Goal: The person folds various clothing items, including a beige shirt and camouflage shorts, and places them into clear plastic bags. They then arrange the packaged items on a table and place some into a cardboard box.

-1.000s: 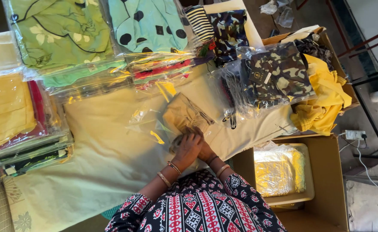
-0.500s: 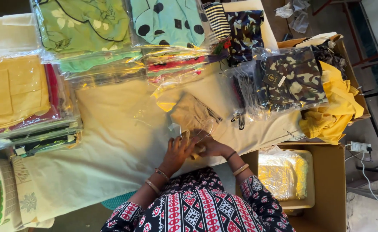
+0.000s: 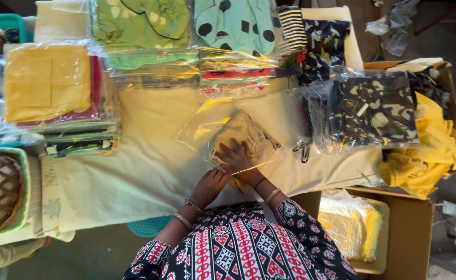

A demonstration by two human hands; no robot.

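The clear plastic bag w/ a folded tan garment inside lies flat near the front-middle of the cream-cloth-covered surface, angled so its far end points up-right. Vs. half a sec ago my hands have crept further onto its near end. The right hand now lies flat w/ fingers spread on the plastic, pressing it down; the left hand sits curled at the bag's near corner, grip closed loosely on the edge as far as I can tell. I read that as smoothing or sealing the open end, not lifting. The bag itself hasn't shifted.

The bag is glossy, wrinkled, w/ yellowish glare streaks; the garment inside is dull tan, and fine detail is too small to read.

Outward: a stack of bagged yellow and red clothes sits far left, bagged green garments and a teal dotted one along the back, a bagged camouflage garment on the right, loose yellow cloth past it. A cardboard box w/ a bagged yellow item is at lower right; a wicker basket at far left.
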